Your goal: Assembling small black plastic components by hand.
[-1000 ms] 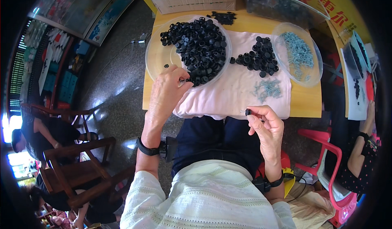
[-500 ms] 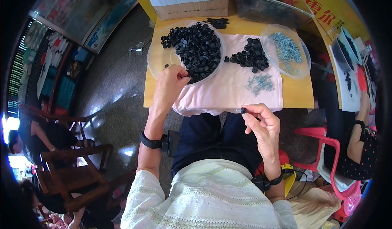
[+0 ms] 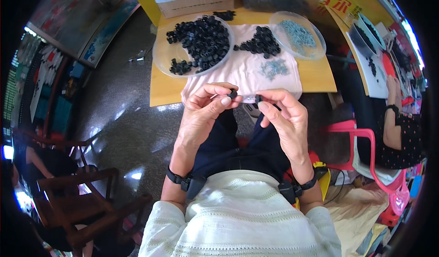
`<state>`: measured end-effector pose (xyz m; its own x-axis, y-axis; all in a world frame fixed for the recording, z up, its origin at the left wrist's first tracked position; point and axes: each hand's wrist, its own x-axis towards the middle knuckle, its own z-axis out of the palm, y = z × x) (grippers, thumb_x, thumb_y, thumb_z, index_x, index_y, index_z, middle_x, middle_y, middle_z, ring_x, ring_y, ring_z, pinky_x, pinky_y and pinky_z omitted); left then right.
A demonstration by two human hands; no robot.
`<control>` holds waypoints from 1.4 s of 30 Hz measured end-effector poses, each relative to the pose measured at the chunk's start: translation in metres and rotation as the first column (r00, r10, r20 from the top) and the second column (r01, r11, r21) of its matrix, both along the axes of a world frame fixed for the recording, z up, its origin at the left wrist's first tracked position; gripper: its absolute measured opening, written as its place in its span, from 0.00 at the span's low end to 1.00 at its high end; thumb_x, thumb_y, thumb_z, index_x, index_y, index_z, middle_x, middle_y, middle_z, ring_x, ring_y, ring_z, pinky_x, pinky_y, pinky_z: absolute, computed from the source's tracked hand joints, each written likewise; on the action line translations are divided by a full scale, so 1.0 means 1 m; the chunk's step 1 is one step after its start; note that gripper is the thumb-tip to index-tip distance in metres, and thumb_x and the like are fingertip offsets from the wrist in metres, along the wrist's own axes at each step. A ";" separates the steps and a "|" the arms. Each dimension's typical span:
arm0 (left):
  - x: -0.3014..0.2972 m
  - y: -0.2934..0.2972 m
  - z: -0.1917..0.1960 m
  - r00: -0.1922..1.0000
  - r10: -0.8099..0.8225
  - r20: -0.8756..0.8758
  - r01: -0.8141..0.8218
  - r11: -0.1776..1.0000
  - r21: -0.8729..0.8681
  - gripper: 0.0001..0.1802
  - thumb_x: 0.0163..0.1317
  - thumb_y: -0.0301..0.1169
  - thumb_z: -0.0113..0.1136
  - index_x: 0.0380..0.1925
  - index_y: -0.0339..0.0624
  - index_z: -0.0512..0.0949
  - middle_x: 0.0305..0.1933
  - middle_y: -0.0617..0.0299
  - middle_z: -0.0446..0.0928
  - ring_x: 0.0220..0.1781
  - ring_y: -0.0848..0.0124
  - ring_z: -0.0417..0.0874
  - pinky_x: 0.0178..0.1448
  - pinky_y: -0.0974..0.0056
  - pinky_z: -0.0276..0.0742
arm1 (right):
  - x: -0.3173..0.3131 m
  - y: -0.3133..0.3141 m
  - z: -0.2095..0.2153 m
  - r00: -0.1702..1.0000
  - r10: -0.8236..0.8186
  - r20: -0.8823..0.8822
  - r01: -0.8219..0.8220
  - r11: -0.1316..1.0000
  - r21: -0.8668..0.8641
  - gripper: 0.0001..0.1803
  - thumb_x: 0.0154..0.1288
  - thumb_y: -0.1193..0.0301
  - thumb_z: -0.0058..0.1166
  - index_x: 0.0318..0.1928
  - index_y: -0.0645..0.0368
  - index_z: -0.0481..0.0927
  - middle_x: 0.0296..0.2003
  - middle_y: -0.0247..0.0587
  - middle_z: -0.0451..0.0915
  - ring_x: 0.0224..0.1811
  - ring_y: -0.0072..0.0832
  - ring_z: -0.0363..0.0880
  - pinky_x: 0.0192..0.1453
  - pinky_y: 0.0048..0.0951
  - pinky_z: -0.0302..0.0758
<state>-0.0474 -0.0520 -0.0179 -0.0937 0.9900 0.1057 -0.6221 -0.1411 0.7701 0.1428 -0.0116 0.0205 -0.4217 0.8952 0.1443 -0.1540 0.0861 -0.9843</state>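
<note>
My left hand pinches a small round black plastic part between thumb and fingertips. Facing it across a short gap, my right hand grips another small black part, from which a thin pin seems to point left. Both hands are above my lap at the table's near edge. Beyond my left hand lies a round clear tray heaped with loose black parts. A pile of black parts and a scatter of small silvery screws rest on the pink cloth.
A second clear tray of silvery screws stands at the right of the wooden table. A cardboard box and a clear bin line the back. To the right, another person's arm is near a pink chair.
My left hand has come from the tray of black parts to face my right hand, bringing a black part. The view has shifted, so the table appears higher and further left.
</note>
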 end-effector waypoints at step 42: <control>0.018 0.053 -0.023 0.995 0.013 0.096 -0.012 1.000 -0.009 0.10 0.61 0.23 0.60 0.43 0.35 0.75 0.45 0.50 0.77 0.40 0.70 0.79 0.47 0.66 0.78 | -0.013 0.060 0.001 0.971 -0.077 0.228 0.014 0.963 0.268 0.10 0.60 0.79 0.59 0.43 0.63 0.78 0.32 0.40 0.82 0.31 0.22 0.82 0.30 0.24 0.81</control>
<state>-0.0297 0.0013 -0.0411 -0.1156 0.9895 0.0872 -0.6912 -0.1432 0.7083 0.1302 0.0487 0.0217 -0.4318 0.8579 0.2786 0.0885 0.3477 -0.9334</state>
